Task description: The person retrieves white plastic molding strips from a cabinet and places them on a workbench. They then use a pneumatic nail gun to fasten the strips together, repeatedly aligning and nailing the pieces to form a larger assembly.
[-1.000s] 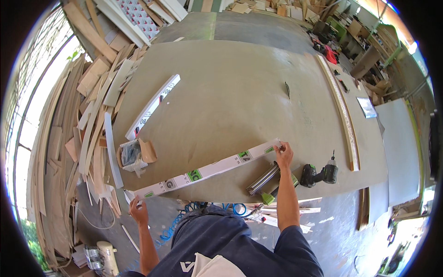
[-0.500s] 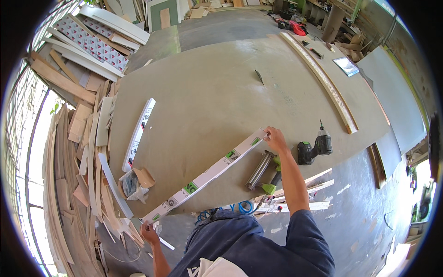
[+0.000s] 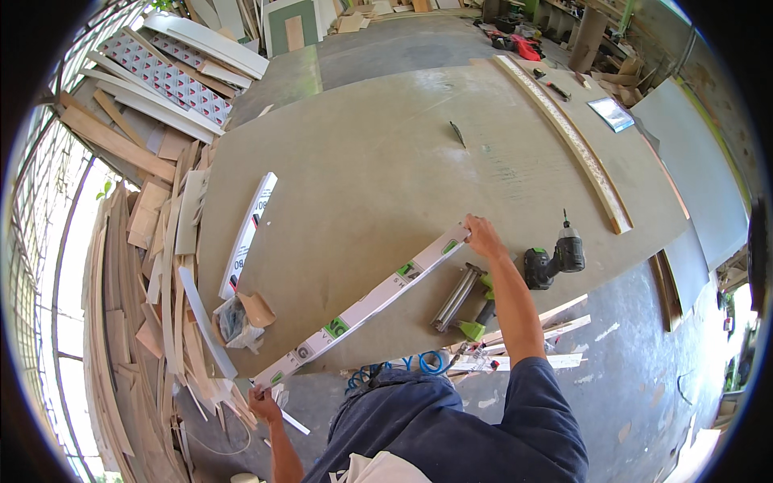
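Nail gun (image 3: 460, 299), drill (image 3: 555, 259) near right hand (image 3: 484, 237); box (image 3: 244, 319) near strip (image 3: 364, 307).

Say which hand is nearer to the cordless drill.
Right. The right hand holds the far end of the white strip, left of the cordless drill; the left hand, at the strip's near end, is much farther left and lower in the picture.

White printed strip (image 3: 366, 306) held: left hand (image 3: 263, 406) at 8-o'clock end, right hand (image 3: 484, 237) at 2-o'clock end. Drill (image 3: 555, 259) at view's 3 o'clock.
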The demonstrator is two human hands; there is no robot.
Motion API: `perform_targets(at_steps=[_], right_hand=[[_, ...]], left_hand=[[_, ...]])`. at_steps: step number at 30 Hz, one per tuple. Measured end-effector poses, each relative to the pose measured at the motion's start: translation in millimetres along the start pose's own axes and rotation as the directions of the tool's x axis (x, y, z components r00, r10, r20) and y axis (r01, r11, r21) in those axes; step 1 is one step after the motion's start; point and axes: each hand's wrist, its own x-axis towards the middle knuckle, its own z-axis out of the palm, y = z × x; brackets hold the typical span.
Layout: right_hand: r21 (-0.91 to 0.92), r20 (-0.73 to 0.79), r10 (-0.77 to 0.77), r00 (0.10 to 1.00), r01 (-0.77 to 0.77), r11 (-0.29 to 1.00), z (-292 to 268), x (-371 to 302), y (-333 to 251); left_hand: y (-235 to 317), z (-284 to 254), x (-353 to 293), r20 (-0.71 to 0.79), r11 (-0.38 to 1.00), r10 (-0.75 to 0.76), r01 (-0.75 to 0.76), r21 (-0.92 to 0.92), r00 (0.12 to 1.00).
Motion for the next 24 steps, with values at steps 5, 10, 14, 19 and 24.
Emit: perform_targets(at_steps=[5, 10, 14, 19, 24], right_hand=[[-0.026, 0.022, -0.008, 1.000, 0.008, 1.000, -3, 0, -4], [-0.141, 0.035, -0.008, 0.999, 0.012, 0.990, -2, -3, -6], [-0.175, -0.014, -0.091, 0.996, 0.087, 0.981, 2, -8, -4], [-0.276, -0.113, -0.172, 0.978, 0.136, 0.952, 12, -16, 7], [-0.152, -0.174, -0.229, 0.958, 0.203, 0.967, 17, -27, 4]], left_hand=[[-10, -3, 3, 0.011, 0.996, 0.056, -0.055, -0.076, 0.998], [1, -5, 4, 0.069, 1.000, 0.023, -0.022, -0.017, 0.997], [0, -3, 1, 0.018, 0.996, 0.075, -0.074, -0.044, 0.997], [14, 7, -6, -0.026, 0.994, 0.100, -0.099, 0.043, 0.995], [7, 7, -4, -0.088, 0.996, 0.087, -0.087, 0.007, 0.992]])
